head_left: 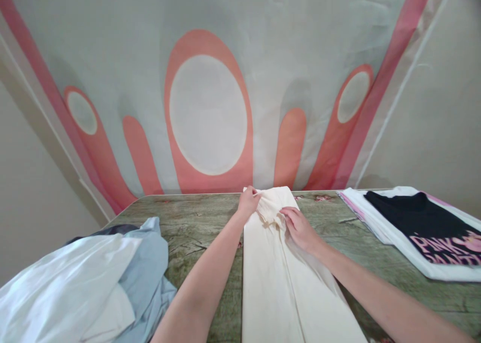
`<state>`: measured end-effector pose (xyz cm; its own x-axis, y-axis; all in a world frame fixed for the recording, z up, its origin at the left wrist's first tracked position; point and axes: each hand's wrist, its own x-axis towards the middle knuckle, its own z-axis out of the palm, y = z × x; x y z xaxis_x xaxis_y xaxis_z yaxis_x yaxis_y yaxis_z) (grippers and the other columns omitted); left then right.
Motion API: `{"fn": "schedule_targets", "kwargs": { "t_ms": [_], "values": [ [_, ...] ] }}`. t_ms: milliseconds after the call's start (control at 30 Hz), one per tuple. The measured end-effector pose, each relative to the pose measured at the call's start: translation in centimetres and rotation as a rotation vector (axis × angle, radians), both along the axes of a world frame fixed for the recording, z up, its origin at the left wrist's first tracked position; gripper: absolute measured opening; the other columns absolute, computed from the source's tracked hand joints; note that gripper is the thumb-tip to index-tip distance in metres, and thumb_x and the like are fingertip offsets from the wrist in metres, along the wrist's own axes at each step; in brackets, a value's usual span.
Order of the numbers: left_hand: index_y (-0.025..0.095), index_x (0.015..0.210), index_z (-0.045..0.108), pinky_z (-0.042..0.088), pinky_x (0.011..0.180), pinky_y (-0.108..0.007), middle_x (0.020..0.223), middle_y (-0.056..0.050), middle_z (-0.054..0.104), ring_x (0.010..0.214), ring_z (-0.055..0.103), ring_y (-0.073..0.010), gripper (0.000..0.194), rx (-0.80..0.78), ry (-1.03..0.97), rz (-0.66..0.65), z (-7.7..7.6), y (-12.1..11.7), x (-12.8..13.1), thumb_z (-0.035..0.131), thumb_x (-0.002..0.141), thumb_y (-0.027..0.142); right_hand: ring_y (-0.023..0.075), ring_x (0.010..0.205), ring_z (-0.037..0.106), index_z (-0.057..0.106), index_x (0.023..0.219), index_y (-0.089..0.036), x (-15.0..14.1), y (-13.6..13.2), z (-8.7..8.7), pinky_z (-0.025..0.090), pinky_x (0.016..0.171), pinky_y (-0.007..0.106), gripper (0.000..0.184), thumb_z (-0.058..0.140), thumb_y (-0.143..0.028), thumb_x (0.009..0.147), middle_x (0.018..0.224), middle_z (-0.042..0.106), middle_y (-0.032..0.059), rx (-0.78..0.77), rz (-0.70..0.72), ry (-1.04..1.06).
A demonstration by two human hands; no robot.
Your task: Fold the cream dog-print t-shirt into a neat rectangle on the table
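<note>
Far left: heap of white and light-blue clothes (86, 278), cut off by the frame edge, a dark piece half buried behind it. Centre of the green wood-print table (195, 222): long folded cream garment (278, 278), near end out of frame. Left hand (248, 201) pinches its far left corner, fingertips hidden in the cloth. Right hand (298, 227) lies on the bunched top, fingers together, curled into the folds. Right: folded stack topped by a black shirt (421, 217), pink print partly cut off, unreadable.
</note>
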<state>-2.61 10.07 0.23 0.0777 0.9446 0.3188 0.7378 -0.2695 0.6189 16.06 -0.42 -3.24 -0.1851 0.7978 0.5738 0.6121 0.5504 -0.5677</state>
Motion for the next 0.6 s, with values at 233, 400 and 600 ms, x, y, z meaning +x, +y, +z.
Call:
{"fn": "schedule_targets", "kwargs": {
  "t_ms": [233,400,600],
  "values": [
    [0.017,0.099,0.049,0.041,0.072,-0.023,0.088,-0.003,0.06,0.078,0.056,-0.0122,0.018,-0.016,-0.179,-0.001,-0.8,-0.3,0.3,0.048,0.081,0.013,0.0211,0.108,0.048,0.06,0.106,-0.02,0.0,-0.2,-0.1,0.037,0.096,0.041,0.029,0.038,-0.021,0.087,0.114,0.055,0.0089,0.001,-0.011,-0.104],
    [0.014,0.111,0.042,0.044,0.068,-0.023,0.091,-0.006,0.06,0.076,0.059,-0.0128,0.037,-0.104,-0.206,-0.002,-0.9,-0.1,-0.5,0.057,0.078,0.022,0.0217,0.107,0.048,0.063,0.105,-0.019,-0.2,-0.4,0.1,0.038,0.095,0.041,0.029,0.04,-0.022,0.087,0.113,0.057,0.0095,0.005,-0.019,-0.183],
    [0.014,0.108,0.044,0.044,0.064,-0.023,0.081,-0.004,0.06,0.07,0.06,-0.0145,0.04,-0.186,-0.097,0.021,-0.6,-0.2,-1.4,0.058,0.07,0.012,0.0218,0.107,0.049,0.065,0.103,-0.022,-0.3,-0.8,0.8,0.039,0.093,0.042,0.029,0.041,-0.021,0.088,0.115,0.057,0.0083,0.037,0.002,-0.217]
  ]
}}
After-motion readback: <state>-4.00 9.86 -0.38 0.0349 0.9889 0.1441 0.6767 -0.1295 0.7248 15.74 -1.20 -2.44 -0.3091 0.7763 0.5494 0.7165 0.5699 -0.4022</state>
